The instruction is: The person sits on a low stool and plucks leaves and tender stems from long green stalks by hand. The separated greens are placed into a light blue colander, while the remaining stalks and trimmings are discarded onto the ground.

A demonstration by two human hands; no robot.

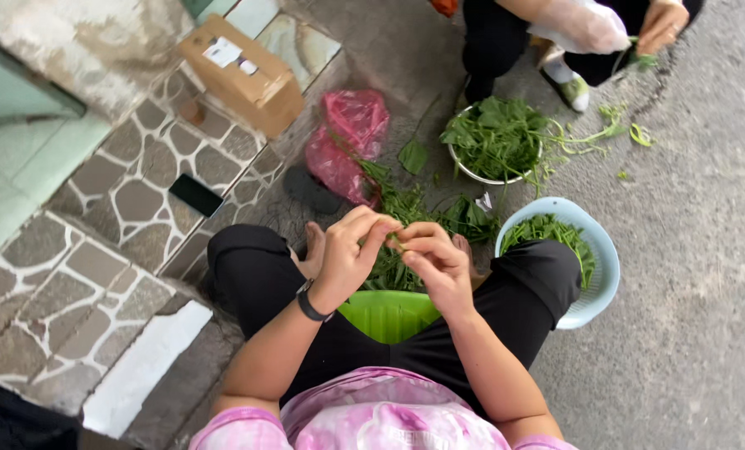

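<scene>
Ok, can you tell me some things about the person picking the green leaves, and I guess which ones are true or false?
1. Both hands, left hand and right hand, pinch a green stem between them. True.
2. The light blue colander is empty. False: it holds greens.
3. A metal bowl of leaves sits near another person's feet. True.
4. The cardboard box lies on the person's lap. False: it lies on the stone paving, far from the lap.
5. A pink plastic bag lies on the ground. True.
</scene>
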